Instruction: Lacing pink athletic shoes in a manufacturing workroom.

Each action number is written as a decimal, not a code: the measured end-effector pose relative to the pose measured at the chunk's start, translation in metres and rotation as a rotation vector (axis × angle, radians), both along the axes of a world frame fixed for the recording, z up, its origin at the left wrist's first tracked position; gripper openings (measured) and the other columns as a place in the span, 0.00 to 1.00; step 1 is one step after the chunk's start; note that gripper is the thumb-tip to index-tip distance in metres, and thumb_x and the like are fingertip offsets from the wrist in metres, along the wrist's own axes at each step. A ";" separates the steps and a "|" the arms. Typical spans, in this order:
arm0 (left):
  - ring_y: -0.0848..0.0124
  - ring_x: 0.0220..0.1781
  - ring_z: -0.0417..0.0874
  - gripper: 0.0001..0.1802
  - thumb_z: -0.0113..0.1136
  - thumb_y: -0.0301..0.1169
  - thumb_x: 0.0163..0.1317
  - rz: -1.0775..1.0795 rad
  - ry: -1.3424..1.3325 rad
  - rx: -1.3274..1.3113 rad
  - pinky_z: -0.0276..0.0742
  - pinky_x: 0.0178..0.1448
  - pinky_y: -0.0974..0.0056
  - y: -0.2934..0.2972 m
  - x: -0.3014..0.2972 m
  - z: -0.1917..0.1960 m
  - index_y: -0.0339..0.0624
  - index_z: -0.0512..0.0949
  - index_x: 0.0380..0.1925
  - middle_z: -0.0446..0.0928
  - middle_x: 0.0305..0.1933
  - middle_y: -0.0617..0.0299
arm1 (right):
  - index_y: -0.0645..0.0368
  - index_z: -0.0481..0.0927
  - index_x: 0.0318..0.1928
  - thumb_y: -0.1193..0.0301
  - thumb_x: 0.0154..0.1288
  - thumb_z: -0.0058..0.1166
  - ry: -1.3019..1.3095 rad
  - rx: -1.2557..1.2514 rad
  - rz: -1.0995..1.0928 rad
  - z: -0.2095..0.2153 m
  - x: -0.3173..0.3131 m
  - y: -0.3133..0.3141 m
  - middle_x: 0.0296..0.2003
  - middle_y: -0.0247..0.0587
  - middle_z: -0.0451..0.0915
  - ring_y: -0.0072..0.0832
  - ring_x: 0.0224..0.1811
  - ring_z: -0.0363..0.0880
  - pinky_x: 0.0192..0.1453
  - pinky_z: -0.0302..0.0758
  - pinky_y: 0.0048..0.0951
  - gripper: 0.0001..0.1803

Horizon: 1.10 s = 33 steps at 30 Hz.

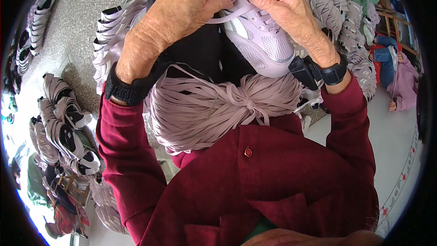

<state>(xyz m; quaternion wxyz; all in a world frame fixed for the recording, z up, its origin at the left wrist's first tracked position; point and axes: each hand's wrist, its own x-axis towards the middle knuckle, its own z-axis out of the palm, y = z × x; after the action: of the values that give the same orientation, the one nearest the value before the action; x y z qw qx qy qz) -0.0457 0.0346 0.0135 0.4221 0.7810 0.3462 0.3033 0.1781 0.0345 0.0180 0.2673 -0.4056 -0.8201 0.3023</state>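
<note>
A pale lilac sneaker rests on my lap, its toe toward me and to the right. My left hand is closed at the shoe's lacing area, thumb and fingertips pinching a flat lilac shoelace. Facing it, my right hand pinches at the same lace, its thumb and finger almost touching the left fingertips. Part of the lace loops below the left thumb. The fingers hide some of the eyelets and the lace ends. Just below the shoe, a thick tied bundle of lilac laces lies across my lap.
Stacked shoe uppers stand close on my left, with more piles farther left and a row at the right. A person in a pink top is at the far right. A wooden stool is at lower left.
</note>
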 end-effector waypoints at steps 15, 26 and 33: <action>0.74 0.31 0.82 0.08 0.66 0.20 0.61 0.086 0.018 -0.066 0.77 0.36 0.67 -0.005 0.004 -0.004 0.37 0.78 0.39 0.81 0.28 0.58 | 0.65 0.81 0.33 0.79 0.60 0.63 -0.078 0.149 0.026 -0.003 -0.006 0.005 0.69 0.58 0.65 0.51 0.71 0.65 0.72 0.64 0.45 0.03; 0.81 0.31 0.78 0.09 0.63 0.18 0.63 0.065 0.004 -0.328 0.74 0.36 0.71 -0.003 0.000 -0.006 0.39 0.77 0.42 0.81 0.30 0.66 | 0.65 0.80 0.32 0.79 0.59 0.61 0.026 0.025 0.008 0.004 0.005 0.020 0.56 0.51 0.74 0.38 0.52 0.78 0.55 0.74 0.34 0.02; 0.82 0.26 0.77 0.14 0.62 0.24 0.67 0.058 -0.042 -0.197 0.71 0.30 0.76 -0.005 -0.005 -0.024 0.45 0.81 0.52 0.81 0.29 0.68 | 0.62 0.82 0.41 0.71 0.65 0.63 0.513 -0.249 -0.463 0.024 0.121 0.055 0.42 0.37 0.81 0.27 0.44 0.81 0.52 0.79 0.29 0.08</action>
<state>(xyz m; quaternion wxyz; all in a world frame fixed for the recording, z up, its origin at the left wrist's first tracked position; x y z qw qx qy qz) -0.0512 0.0295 -0.0101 0.4953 0.7186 0.3879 0.2963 0.2994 0.0892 0.0422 0.4742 -0.5210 -0.5699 0.4230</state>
